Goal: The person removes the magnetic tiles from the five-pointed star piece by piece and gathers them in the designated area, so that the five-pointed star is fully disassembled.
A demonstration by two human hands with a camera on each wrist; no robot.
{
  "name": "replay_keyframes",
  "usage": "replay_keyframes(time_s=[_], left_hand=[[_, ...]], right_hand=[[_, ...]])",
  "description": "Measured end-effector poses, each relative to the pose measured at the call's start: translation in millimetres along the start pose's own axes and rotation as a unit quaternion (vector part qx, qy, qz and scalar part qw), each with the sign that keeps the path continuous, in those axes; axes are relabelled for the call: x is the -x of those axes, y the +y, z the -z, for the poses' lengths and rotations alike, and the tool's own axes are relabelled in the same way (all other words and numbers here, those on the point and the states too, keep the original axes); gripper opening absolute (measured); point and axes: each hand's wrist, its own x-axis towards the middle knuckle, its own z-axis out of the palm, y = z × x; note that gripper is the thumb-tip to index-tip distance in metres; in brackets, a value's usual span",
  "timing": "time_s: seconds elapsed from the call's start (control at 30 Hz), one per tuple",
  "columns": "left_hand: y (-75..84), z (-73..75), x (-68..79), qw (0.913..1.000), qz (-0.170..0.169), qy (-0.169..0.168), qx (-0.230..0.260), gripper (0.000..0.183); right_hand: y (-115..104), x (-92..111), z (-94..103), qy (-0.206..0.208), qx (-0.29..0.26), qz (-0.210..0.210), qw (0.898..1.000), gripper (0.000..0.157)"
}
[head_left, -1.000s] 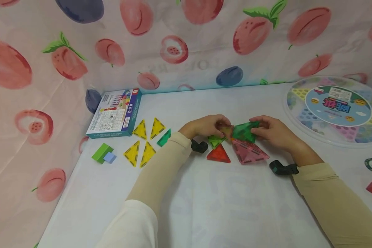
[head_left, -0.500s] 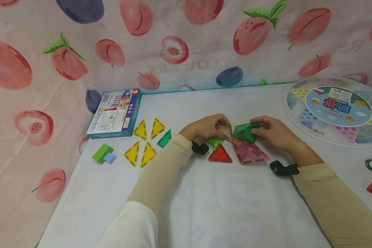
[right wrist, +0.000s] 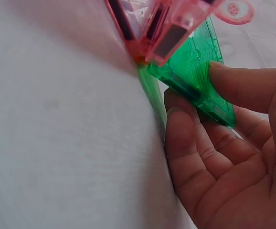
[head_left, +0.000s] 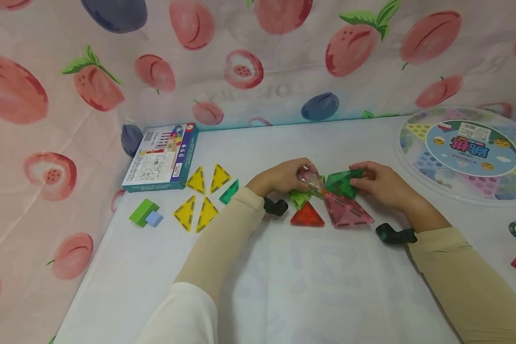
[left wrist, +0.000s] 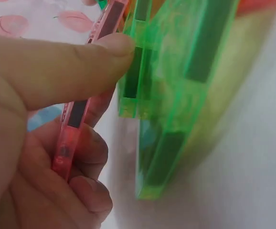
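Head view vs. 1.0 s ago | pale pink tile [head_left: 311,178] in left hand [head_left: 283,177]: angle altered, more of its face exposed, reading pink where a brownish tint was seen | red triangle [head_left: 307,216]: shifted slightly right, gap to pink piece [head_left: 348,211] narrowed | whole scene: displaced slightly rightward in frame.

Beige sleeves [head_left: 456,270] and black wrist cameras [head_left: 385,233] are worn.

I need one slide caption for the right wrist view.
The right hand pinches a translucent green tile beside pink tiles.
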Motion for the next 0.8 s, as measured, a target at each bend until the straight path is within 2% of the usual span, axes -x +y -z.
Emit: replay_keyframes(time_s=[0.43,0.57,0.8], left_hand=[[-2.3,8.3,19.0,0.9993,0.03,0.021,-0.013,0.041],[-3.3,6.4,21.7,0.9986,0.023,0.043,-0.021,0.039],[-4.2,9.0,34.5,0.996,0.002,0.089,0.007,0.04]], right_hand=[[-2,2,1.8,-0.001,0.006,0.008,1.0,0.052],[-2,2,1.1,0.001,0.001,0.008,1.0,0.051],[-3,2,-0.3,-0.001,0.001,0.011,1.0,0.05]])
